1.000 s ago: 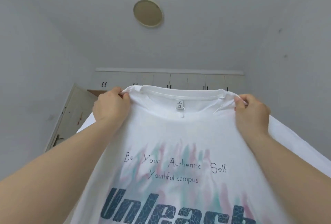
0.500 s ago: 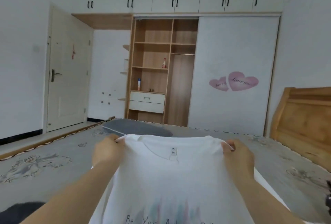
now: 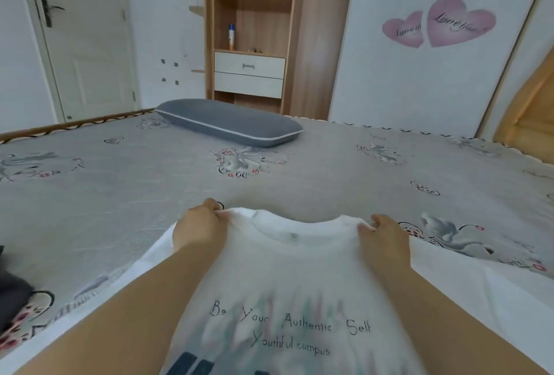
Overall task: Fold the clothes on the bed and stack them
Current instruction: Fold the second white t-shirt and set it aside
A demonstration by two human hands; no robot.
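A white T-shirt with printed text and a pastel graphic lies spread over the grey patterned bed, collar pointing away from me. My left hand pinches its left shoulder beside the collar. My right hand pinches the right shoulder. Both sleeves fan out to the sides, and the shirt's lower part runs out of view at the bottom edge.
A grey pillow lies at the far side of the bed. Dark clothing sits at the left edge. A wooden headboard stands at the right; behind the bed are a wardrobe and a door.
Both hands have come down from overhead, lowering the shirt onto the bed. My view has dropped from the ceiling to the bed. The grip on both shoulders is unchanged.
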